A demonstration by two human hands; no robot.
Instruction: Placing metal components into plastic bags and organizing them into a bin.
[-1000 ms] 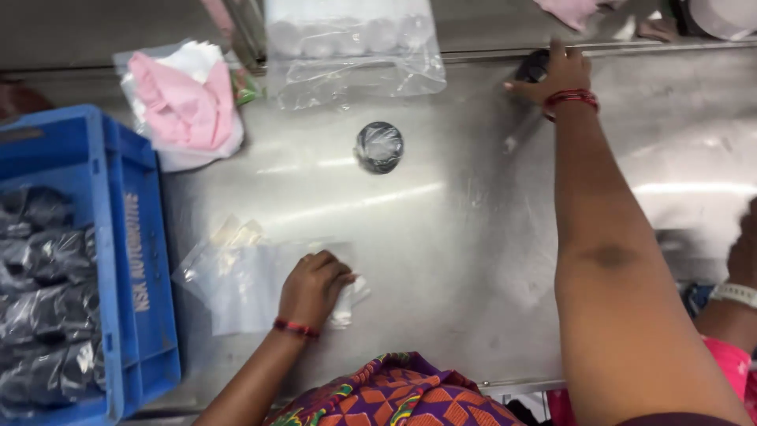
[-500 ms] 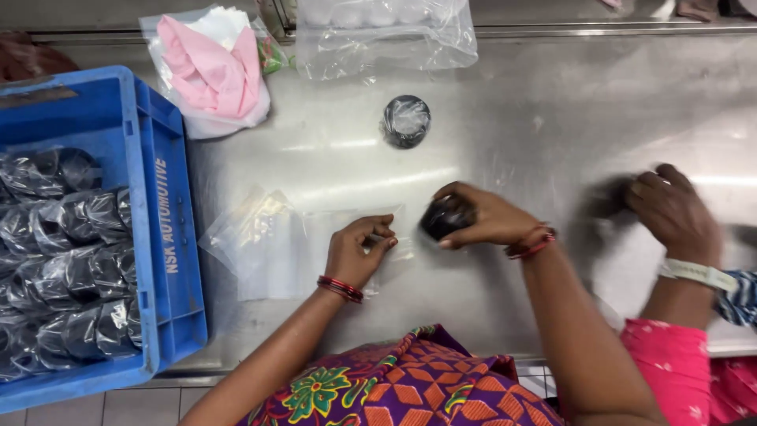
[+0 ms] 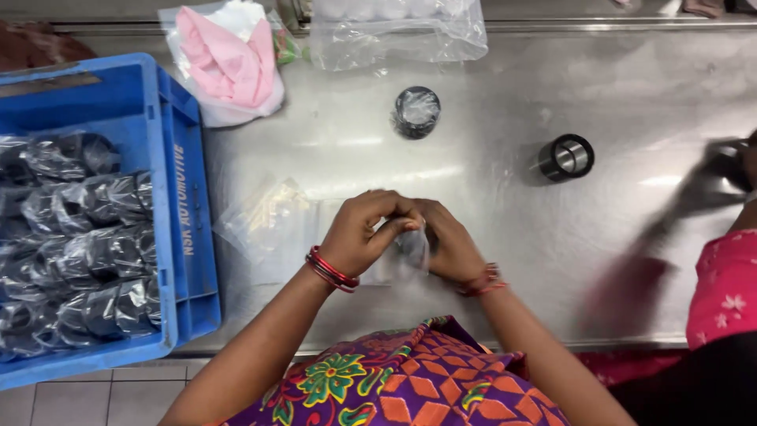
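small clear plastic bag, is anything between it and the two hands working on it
Nothing visible does. Both hands already grip the small clear plastic bag just above the steel table: the left hand pinches its top from one side and the right hand from the other. A dark part seems to sit inside it.

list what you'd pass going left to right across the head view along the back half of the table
blue crate → pink cloth in a bag → wrapped black ring → bare black ring → blurred hand of another person
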